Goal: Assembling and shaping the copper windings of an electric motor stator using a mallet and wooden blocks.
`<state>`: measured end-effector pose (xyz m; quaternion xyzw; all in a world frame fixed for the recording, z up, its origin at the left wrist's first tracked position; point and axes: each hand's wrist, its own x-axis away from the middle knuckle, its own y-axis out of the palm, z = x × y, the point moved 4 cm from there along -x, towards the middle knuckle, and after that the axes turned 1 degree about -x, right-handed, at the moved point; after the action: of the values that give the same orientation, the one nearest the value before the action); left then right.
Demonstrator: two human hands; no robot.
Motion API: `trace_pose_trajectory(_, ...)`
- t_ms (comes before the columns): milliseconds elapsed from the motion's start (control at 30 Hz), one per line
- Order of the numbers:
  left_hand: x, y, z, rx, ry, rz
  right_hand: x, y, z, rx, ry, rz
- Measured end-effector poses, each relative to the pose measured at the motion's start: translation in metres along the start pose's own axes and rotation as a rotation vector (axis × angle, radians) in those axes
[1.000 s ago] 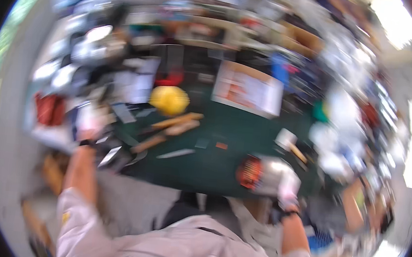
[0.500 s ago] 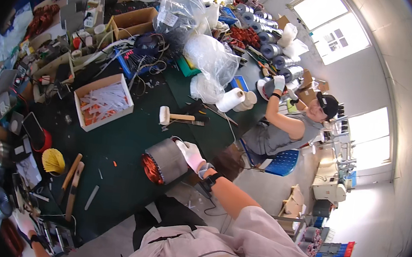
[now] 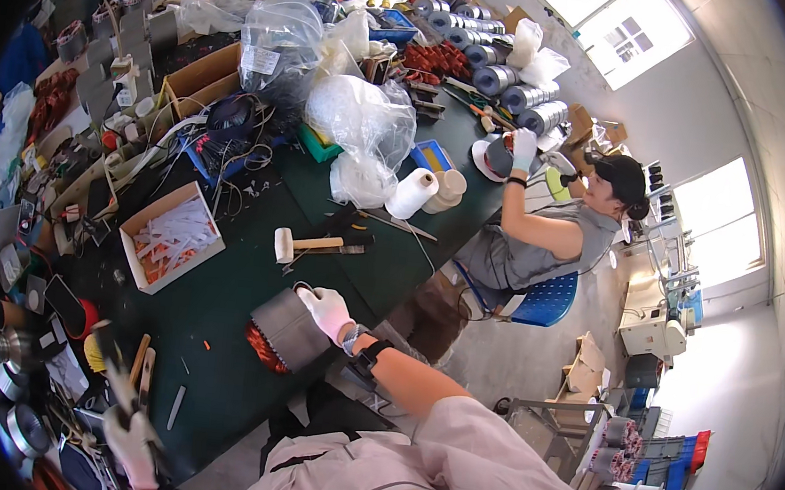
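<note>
My right hand (image 3: 325,311), in a white glove, grips the far rim of a grey motor stator (image 3: 295,328) with its fingers closed over the edge. The stator lies on its side near the table's front edge, its orange-red copper windings (image 3: 264,350) showing at the near left end. At the lower left, my gloved left hand (image 3: 131,447) is closed round a long tool (image 3: 120,379), which points away from me. Motion smears the tool, so its exact kind is unclear. It is apart from the stator.
A white-headed mallet (image 3: 283,245) lies beyond the stator, beside scissors (image 3: 399,222). A box of paper strips (image 3: 171,235) stands left of it. Two wooden-handled tools (image 3: 143,363) lie near my left hand. A co-worker (image 3: 545,231) sits at the table's right side.
My left hand has come in from the lower left edge, moving right and bringing the long tool up with it. My right hand stays on the stator. The whole view has shifted slightly.
</note>
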<state>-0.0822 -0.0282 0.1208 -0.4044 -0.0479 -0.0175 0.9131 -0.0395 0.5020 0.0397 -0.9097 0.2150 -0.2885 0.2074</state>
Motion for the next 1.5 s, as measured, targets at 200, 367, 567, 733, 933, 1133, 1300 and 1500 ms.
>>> trace_pose_trajectory(200,-0.004,0.096,0.197,0.533,-0.058,-0.270,-0.025,0.033,-0.019,0.046,-0.134,-0.111)
trace_pose_trajectory(367,-0.009,0.191,0.222,0.669,0.091,-0.418,-0.012,-0.003,-0.034,0.505,-0.032,-0.179)
trace_pose_trajectory(567,0.002,0.201,0.264,0.850,-0.094,-0.530,0.070,-0.045,-0.084,-0.245,-0.536,-0.423)
trace_pose_trajectory(733,0.006,0.218,0.279,0.856,0.049,-0.511,0.060,-0.059,-0.074,-0.171,-0.308,-0.380)
trace_pose_trajectory(933,0.003,0.197,0.185,0.230,-0.003,-0.027,0.023,-0.069,-0.018,-0.006,-0.283,-0.167)
trace_pose_trajectory(1133,0.017,0.234,0.158,0.551,-0.195,-0.429,0.013,-0.034,0.009,-0.265,-0.081,-0.358)
trace_pose_trajectory(1300,0.021,0.272,0.137,0.605,-0.231,-0.431,0.026,-0.030,-0.007,-0.419,0.030,-0.414)
trace_pose_trajectory(1500,0.025,0.250,0.138,0.658,-0.345,-0.429,0.030,-0.020,-0.034,-0.518,0.106,-0.373)
